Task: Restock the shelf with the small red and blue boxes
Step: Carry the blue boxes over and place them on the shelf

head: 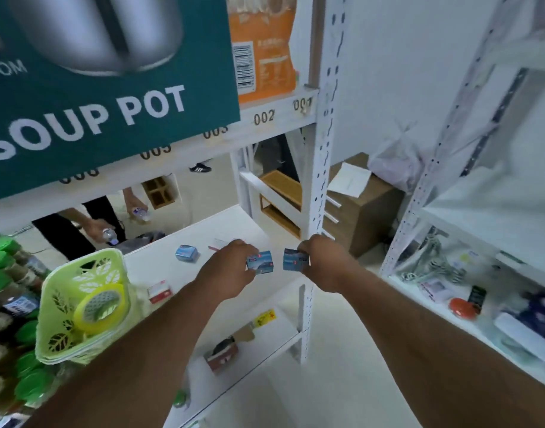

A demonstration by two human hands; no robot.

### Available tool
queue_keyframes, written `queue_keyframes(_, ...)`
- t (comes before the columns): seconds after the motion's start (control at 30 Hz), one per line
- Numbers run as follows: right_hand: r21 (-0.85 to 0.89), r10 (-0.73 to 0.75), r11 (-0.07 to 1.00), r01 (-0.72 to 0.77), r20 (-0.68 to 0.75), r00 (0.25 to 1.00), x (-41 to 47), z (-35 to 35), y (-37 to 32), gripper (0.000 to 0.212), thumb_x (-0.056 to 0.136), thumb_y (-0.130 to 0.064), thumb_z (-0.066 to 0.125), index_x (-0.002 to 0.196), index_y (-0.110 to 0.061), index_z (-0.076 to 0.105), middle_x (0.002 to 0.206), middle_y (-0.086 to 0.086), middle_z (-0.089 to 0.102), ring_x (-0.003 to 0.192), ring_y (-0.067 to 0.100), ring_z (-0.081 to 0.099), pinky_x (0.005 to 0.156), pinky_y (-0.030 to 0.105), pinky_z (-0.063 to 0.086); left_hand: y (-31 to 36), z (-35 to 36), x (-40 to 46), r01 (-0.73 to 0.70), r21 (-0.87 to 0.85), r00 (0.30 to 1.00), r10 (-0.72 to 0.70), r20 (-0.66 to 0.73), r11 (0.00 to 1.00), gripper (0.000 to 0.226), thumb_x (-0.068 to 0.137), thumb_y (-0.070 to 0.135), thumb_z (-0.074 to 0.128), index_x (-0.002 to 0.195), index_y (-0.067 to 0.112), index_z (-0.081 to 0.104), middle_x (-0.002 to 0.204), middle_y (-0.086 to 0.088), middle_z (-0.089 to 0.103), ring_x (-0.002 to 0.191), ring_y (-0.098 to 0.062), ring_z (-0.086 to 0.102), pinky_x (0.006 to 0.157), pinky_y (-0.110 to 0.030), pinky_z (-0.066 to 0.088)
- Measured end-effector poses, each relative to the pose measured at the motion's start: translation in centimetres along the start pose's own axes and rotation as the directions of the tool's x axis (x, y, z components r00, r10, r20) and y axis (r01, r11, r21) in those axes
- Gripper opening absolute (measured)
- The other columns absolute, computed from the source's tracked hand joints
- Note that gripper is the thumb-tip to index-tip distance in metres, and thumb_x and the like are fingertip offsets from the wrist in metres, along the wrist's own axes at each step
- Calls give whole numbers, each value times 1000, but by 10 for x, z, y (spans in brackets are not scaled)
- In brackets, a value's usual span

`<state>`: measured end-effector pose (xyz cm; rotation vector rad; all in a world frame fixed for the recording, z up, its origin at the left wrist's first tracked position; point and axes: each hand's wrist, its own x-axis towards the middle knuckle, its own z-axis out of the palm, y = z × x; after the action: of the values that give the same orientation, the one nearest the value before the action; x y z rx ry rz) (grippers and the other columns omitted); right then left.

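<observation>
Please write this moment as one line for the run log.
left hand: holds blue box | right hand: holds second blue box | both above white shelf | third blue box on shelf

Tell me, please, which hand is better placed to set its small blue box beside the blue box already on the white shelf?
Probably the left hand: its small blue cardboard box is nearer the shelved blue box.

A green basket [79,307] holding yellow tape [101,307] (a roll) sits below a soup-pot carton [110,88].
</observation>
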<state>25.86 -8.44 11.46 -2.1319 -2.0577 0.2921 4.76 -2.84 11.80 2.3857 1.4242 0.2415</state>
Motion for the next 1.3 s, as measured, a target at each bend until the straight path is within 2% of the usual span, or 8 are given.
queue_keyframes(0.17, 26, 164, 986, -164, 4, 986, -56, -35, 57, 19, 92, -20, 64, 110, -19, 69, 106, 2, 66, 91, 20, 64, 81, 32, 56, 76, 17, 10, -123, 2, 991, 122, 60, 992, 40, 89, 29, 68, 128, 26, 59, 118, 3, 58, 105, -19, 62, 88, -35, 51)
queue_keyframes(0.3, -23, 258, 966, -259, -40, 965, -110, -67, 116, 19, 92, -20, 64, 110, -16, 69, 108, 7, 63, 96, 24, 64, 77, 29, 50, 153, 29, 20, -250, -18, 964, 250, 86, 968, 42, 89, 28, 68, 129, 27, 58, 122, 5, 57, 106, -17, 61, 92, -35, 51)
queue_keyframes(0.43, -29, 342, 937, -348, -136, 930, -174, -112, 172, 21, 93, -21, 59, 111, -17, 68, 110, 7, 61, 100, 26, 60, 78, 31, 44, 248, 32, 26, -363, -13, 927, 362, 95, 932, 39, 86, 33, 69, 124, 38, 60, 117, 12, 60, 98, -13, 62, 83, -35, 55)
queue_keyframes(0.57, 7, 433, 898, -439, -190, 881, -239, -161, 217, 24, 93, -25, 57, 115, -18, 66, 111, 6, 57, 101, 25, 58, 84, 35, 48, 339, 33, 28, -503, -51, 857, 505, 99, 863, 30, 84, 33, 70, 113, 39, 64, 103, 12, 61, 85, -9, 60, 70, -26, 50)
queue_keyframes(0.8, -35, 548, 816, -578, -276, 790, -333, -236, 275, 20, 93, -25, 60, 108, -16, 68, 105, 6, 59, 93, 24, 59, 79, 35, 50, 472, 25, 27, -666, -167, 729, 682, 66, 727, 46, 86, 28, 71, 130, 25, 59, 107, 9, 54, 93, -11, 58, 78, -23, 42)
queue_keyframes(0.93, -35, 597, 772, -634, -302, 743, -361, -273, 301, 22, 93, -31, 62, 110, -19, 66, 109, 4, 58, 96, 24, 58, 81, 37, 50, 532, 10, 33, -745, -168, 649, 759, 40, 646, 42, 85, 24, 72, 125, 21, 62, 112, 1, 59, 93, -15, 60, 80, -27, 46)
queue_keyframes(1.17, -39, 651, 708, -705, -352, 672, -365, -329, 335, 28, 94, -32, 63, 120, -23, 65, 112, 2, 56, 97, 21, 57, 87, 39, 52, 605, -9, 67, -811, -171, 563, 826, 32, 559, 35, 84, 21, 71, 119, 20, 65, 97, 3, 60, 89, -18, 62, 85, -32, 51)
queue_keyframes(1.3, -51, 669, 667, -743, -397, 628, -351, -360, 352, 26, 93, -32, 63, 118, -24, 65, 110, 0, 57, 95, 19, 57, 84, 38, 53, 635, -16, 105, -842, -196, 505, 862, 36, 502, 30, 82, 22, 71, 112, 25, 67, 89, 12, 62, 77, -9, 61, 65, -25, 50)
